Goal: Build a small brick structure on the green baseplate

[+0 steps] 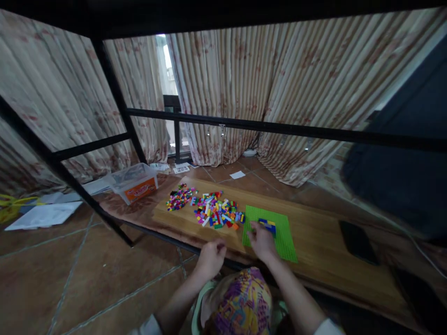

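My left hand [212,257] hovers by the near edge of the wooden board, its fingers curled together; whatever may be in them is hidden. Over the left part of a green studded baseplate [286,239] is my right hand [261,239], fingers bent in a pinch. Anything between those fingertips is too small to make out. Right beside them, a small build of blue and yellow bricks [268,225] sits on the baseplate, partly covered by the hand. A loose pile of mixed-colour toy bricks [216,210] lies left of the baseplate, with a heap of smaller pieces [180,197] farther left.
A clear plastic box [136,181] with an orange label stands left of the wooden board [314,228]. A dark flat phone-like object [358,242] lies at right. Black metal frame bars [223,122] surround the space. A patterned cap [244,302] is between my forearms.
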`<state>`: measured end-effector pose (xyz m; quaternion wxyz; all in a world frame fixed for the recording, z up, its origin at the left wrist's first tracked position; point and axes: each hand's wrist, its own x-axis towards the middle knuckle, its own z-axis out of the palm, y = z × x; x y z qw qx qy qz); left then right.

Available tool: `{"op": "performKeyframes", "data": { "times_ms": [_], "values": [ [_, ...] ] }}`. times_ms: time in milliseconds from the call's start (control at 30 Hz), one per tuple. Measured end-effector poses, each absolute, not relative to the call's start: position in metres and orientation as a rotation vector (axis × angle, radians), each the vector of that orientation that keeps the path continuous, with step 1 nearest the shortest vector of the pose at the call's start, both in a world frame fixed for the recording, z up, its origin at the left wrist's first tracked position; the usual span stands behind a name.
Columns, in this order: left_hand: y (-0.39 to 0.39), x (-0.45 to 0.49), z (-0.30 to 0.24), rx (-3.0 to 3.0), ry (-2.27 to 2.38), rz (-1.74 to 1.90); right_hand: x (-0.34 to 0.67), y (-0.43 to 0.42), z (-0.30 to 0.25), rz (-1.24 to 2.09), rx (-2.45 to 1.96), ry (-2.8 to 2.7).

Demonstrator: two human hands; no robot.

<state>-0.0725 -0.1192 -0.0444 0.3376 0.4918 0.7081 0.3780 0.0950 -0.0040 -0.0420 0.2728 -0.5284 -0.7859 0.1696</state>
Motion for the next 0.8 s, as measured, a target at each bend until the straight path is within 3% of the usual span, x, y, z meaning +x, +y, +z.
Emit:
{"op": "performKeyframes", "data": {
  "times_ms": [333, 800],
  "values": [
    [-0.032, -0.081, -0.055, 2.326, 1.934, 0.864, 0.024, 0.017, -0.043, 0.332, -1.717, -2.049],
    [-0.016, -0.135, -0.066, 2.551, 1.934, 0.843, 0.014, 0.023, -0.05, 0.583, -1.533, -2.131]
  ]
}}
